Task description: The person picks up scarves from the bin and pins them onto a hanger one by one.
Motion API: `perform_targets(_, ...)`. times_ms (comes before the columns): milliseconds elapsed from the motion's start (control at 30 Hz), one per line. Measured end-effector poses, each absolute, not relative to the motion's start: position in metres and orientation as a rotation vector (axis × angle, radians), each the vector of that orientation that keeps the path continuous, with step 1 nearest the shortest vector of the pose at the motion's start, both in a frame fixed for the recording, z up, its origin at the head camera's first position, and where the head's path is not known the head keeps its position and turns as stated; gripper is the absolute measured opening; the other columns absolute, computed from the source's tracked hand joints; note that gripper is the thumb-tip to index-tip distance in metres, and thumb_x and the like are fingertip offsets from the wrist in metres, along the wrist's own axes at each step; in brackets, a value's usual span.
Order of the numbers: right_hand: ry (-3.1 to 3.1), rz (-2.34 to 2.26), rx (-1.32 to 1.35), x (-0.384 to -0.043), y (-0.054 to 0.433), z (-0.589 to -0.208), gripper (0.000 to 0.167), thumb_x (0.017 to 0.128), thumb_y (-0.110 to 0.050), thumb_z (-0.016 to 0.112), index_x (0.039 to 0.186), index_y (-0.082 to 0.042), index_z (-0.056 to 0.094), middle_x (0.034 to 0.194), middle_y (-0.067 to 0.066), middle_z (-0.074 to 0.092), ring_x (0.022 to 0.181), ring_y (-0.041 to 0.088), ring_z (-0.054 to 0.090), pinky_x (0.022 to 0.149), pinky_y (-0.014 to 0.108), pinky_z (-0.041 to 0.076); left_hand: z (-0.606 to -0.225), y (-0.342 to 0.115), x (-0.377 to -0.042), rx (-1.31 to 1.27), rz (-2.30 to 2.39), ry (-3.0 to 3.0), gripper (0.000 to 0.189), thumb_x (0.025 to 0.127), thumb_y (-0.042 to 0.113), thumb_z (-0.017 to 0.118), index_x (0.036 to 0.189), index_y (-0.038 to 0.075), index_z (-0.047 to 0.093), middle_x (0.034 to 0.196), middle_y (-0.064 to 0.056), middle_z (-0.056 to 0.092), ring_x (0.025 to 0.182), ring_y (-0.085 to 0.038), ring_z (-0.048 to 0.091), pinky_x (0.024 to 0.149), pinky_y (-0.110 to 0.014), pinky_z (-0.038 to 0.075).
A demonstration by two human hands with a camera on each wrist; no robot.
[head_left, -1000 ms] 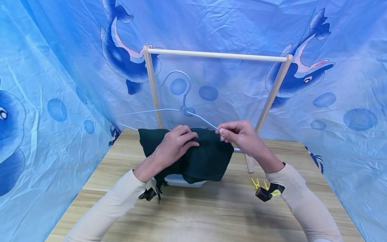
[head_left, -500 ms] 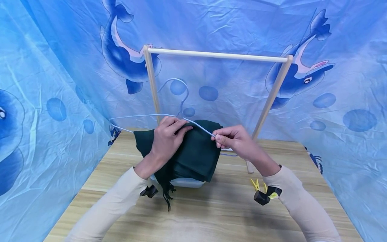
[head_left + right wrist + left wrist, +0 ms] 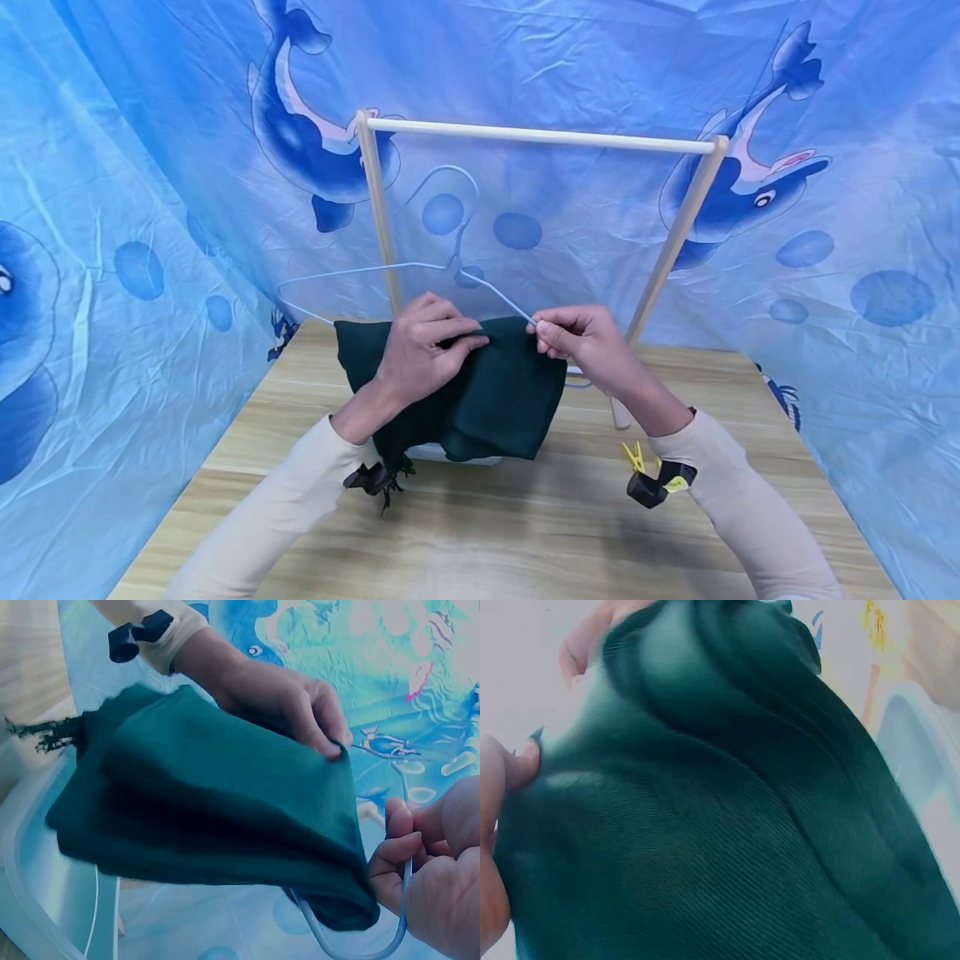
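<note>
A dark green fringed scarf [image 3: 517,400] hangs folded over the lower bar of a thin pale-blue clothes hanger [image 3: 497,292], whose hook points up. My left hand [image 3: 423,350] pinches the scarf's upper edge between thumb and fingers. In the right wrist view that left hand [image 3: 277,697] has its thumb on the cloth's top fold. Thumb and fingers of my right hand [image 3: 581,337] pinch the hanger's sloping right arm. The right wrist view shows this hand [image 3: 450,855] around the hanger wire, close to the scarf's side edge. Cloth hides most of the lower bar.
Below the scarf stands a pale plastic basin [image 3: 461,457], mostly covered. Behind it rises a wooden rack with a white rail [image 3: 540,133]. Yellow clothespins [image 3: 633,457] lie on the wooden table [image 3: 480,542] by the right wrist. Blue dolphin-print curtains [image 3: 570,50] enclose the table.
The hanger dips and tilts half a second ago, then rises again. The left hand moves up to the hanger's neck, then back down with the scarf's edge. The right hand keeps its grip.
</note>
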State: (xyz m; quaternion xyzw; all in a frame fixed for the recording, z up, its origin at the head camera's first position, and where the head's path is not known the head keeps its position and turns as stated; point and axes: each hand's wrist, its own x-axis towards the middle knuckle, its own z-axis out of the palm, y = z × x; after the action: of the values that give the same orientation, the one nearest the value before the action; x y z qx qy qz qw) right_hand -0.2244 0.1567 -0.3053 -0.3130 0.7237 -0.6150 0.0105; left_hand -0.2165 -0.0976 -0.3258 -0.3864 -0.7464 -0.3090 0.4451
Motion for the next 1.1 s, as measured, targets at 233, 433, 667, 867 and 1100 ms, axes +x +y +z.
perform_targets(233, 2.273, -1.999, -0.860, -0.228, 0.162, -0.304, 0.025, 0.104, 0.000, 0.055, 0.114, 0.022, 0.063, 0.080, -0.005, 0.068, 0.076, 0.007, 0.061, 0.072, 0.018, 0.054, -0.331, -0.109, -0.214, -1.245, -0.848, -1.814, 0.009, 0.080, 0.005, 0.086, 0.088, 0.006, 0.082, 0.075, -0.002, 0.064, 0.078, -0.020, 0.053, 0.071, -0.031, 0.041)
perform_targets(433, 2.326, -1.953, -0.894, -0.227, 0.164, -0.303, 0.024, 0.103, 0.001, 0.055, 0.111, 0.021, 0.065, 0.079, -0.004, 0.068, 0.072, 0.008, 0.060, 0.070, 0.018, 0.054, -0.337, -0.111, -0.215, -1.313, -0.760, -1.861, 0.016, 0.076, 0.003, 0.087, 0.091, 0.008, 0.082, 0.078, -0.001, 0.063, 0.079, -0.018, 0.053, 0.070, -0.031, 0.038)
perform_targets(667, 2.345, -1.891, -1.019, -0.222, 0.163, -0.298, 0.021, 0.103, 0.003, 0.054, 0.107, 0.020, 0.066, 0.079, -0.003, 0.067, 0.071, 0.009, 0.059, 0.069, 0.018, 0.055, -0.333, -0.105, -0.212, -1.300, -0.636, -1.990, 0.016, 0.080, 0.012, 0.088, 0.095, 0.010, 0.081, 0.082, 0.001, 0.066, 0.080, -0.016, 0.056, 0.071, -0.031, 0.043)
perform_targets(867, 2.360, -1.882, -1.066, -0.219, 0.162, -0.289, 0.022, 0.103, 0.002, 0.055, 0.108, 0.021, 0.066, 0.079, -0.004, 0.067, 0.071, 0.010, 0.060, 0.070, 0.019, 0.055, -0.327, -0.098, -0.207, -1.198, -0.570, -2.194, 0.028, 0.089, 0.028, 0.082, 0.110, 0.011, 0.078, 0.103, -0.002, 0.068, 0.098, -0.018, 0.060, 0.088, -0.033, 0.052)
perform_targets(1100, 2.378, -1.878, -1.100, -0.221, 0.160, -0.282, 0.020, 0.102, 0.004, 0.055, 0.107, 0.020, 0.067, 0.078, -0.003, 0.066, 0.071, 0.012, 0.059, 0.070, 0.021, 0.055, -0.316, -0.086, -0.202, -1.025, -0.412, -2.376, 0.051, 0.091, 0.051, 0.074, 0.123, 0.011, 0.074, 0.116, -0.004, 0.068, 0.107, -0.022, 0.060, 0.091, -0.038, 0.051)
